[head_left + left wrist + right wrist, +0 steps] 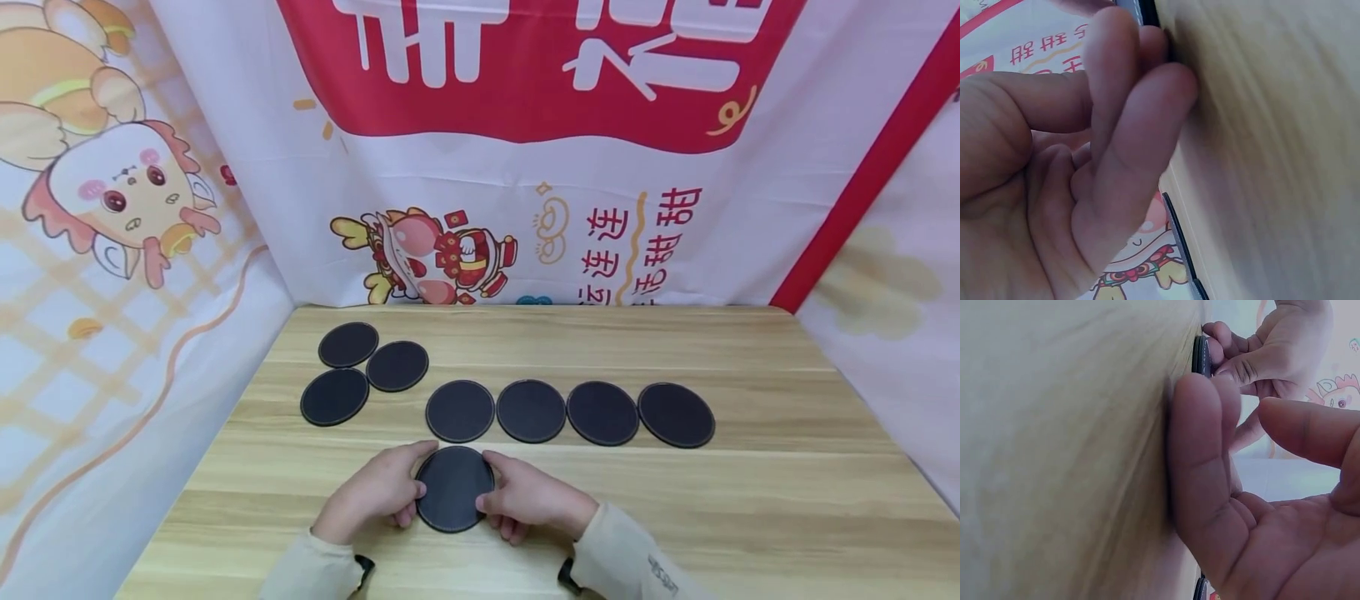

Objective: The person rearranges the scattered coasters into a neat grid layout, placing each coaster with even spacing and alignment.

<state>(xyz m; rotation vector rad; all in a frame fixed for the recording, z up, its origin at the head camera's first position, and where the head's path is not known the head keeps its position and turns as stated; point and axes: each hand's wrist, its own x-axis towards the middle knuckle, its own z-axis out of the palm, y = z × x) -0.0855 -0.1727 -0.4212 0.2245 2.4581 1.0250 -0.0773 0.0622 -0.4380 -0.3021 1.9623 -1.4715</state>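
Both hands [381,483] [531,497] hold a black disc [454,490], seven others [531,411] on the table [757,517]

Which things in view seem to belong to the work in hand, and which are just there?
Part of the work:
front black disc, between left hand and right hand
row of four black discs, probably
cluster of three black discs, probably; untouched but matching

Just there:
printed back cloth
cartoon side cloth
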